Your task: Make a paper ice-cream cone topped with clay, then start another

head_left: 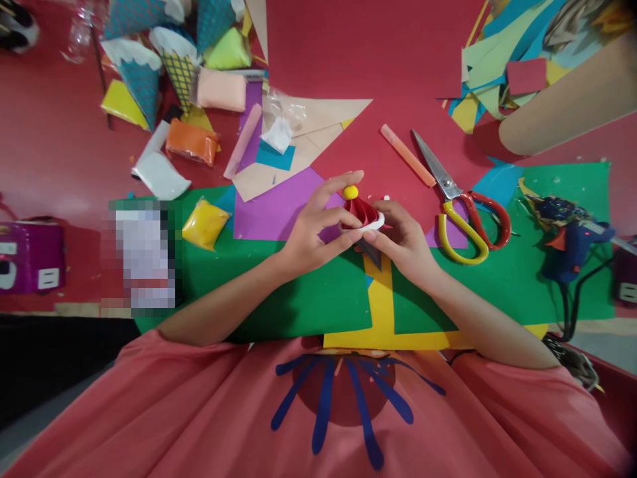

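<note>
A small handmade paper ice cream cone is held up between my two hands, near the middle of the view. It has folded red paper on top, a white rim and a yellow ball, with a dark pointed cone below. My left hand grips the rim from the left, its index finger raised beside the ball. From the right, the thumb and fingers of my right hand pinch the rim. Part of the lower cone is hidden by my fingers.
Scissors lie right of my hands, near an orange stick. A glue gun rests at far right. Upper left are finished cones and clay packets. Paper scraps and a cardboard tube lie upper right.
</note>
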